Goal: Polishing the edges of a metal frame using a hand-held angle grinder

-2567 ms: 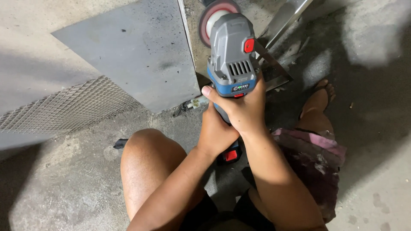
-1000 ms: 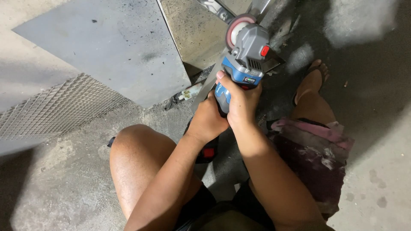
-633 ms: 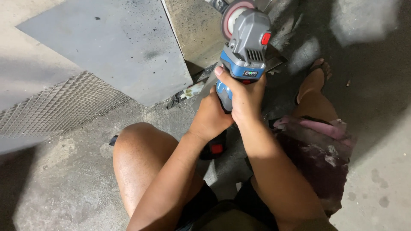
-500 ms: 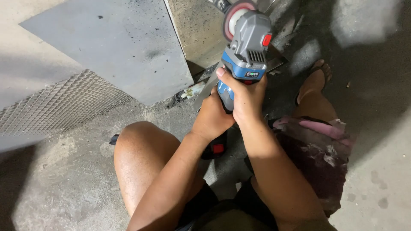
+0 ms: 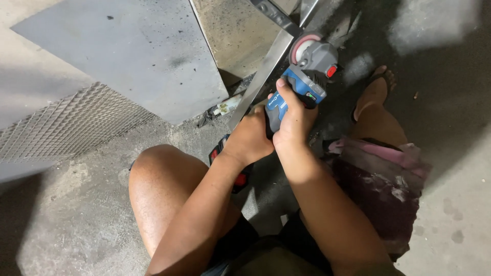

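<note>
Cordless angle grinder (image 5: 302, 84), grey and blue, held low over the concrete floor (image 5: 76, 225) with its disc against the edge of a steel strip (image 5: 261, 76) beside a grey metal sheet (image 5: 123, 51). Right hand (image 5: 291, 120) clenched round the slim body; left hand (image 5: 250, 140) clasped round the rear grip above the battery. Likely rigid, fairly heavy, prone to kick: best gripped at the body, clear of the disc.

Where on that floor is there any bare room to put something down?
Bare concrete floor lies left of the knee, below the mesh sheet. More lies at the lower right, past the cloth. It is crowded around the angle grinder, gripped by the left hand and right hand, beside the metal bar.
</note>
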